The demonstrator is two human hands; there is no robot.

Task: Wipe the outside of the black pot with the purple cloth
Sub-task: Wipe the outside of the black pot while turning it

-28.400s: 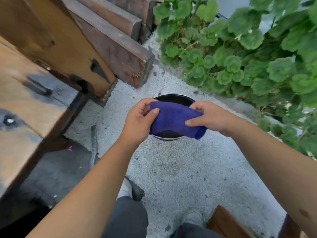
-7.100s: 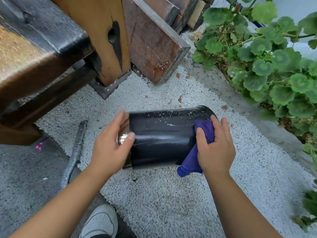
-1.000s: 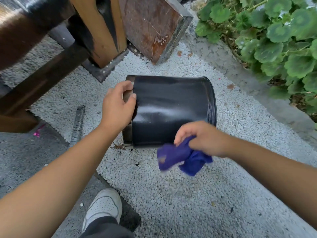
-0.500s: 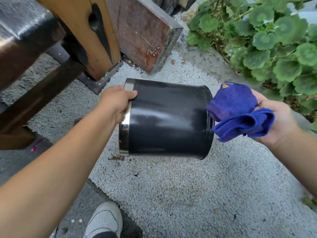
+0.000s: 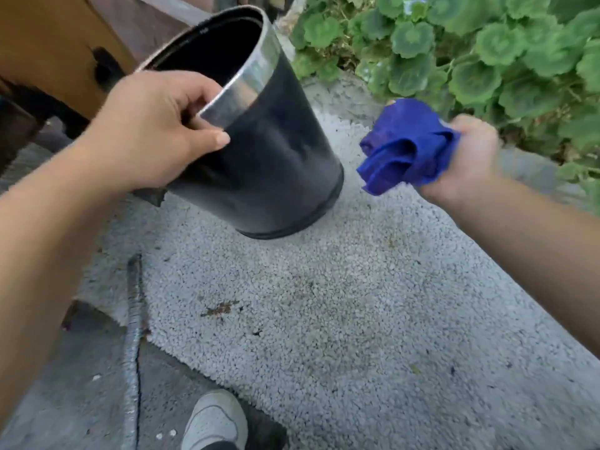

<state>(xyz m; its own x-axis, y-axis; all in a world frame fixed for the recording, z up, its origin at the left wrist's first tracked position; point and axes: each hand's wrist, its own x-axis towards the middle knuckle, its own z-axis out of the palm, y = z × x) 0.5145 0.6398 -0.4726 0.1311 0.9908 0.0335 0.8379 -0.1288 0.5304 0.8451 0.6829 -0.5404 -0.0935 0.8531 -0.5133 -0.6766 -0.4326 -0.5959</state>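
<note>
The black pot (image 5: 259, 151) is tilted, its open mouth with the silver rim band turned up and away, its base down toward the pale gravel floor (image 5: 324, 319); whether the base touches the gravel cannot be told. The left hand (image 5: 156, 131) has its grip closed on the rim at the pot's near left side, thumb pressed on the outer wall and fingers curled over the edge. Right of the pot and apart from it, the right hand (image 5: 467, 157) has its grip closed around the bunched purple cloth (image 5: 406, 147). Green round-leaved plants (image 5: 487, 43) grow beyond the pot to the right. A wooden post (image 5: 48, 43) stands left of the pot. Nearer than the pot, a grey rod (image 5: 133, 336) lies on the ground beside a white shoe (image 5: 214, 420).
</note>
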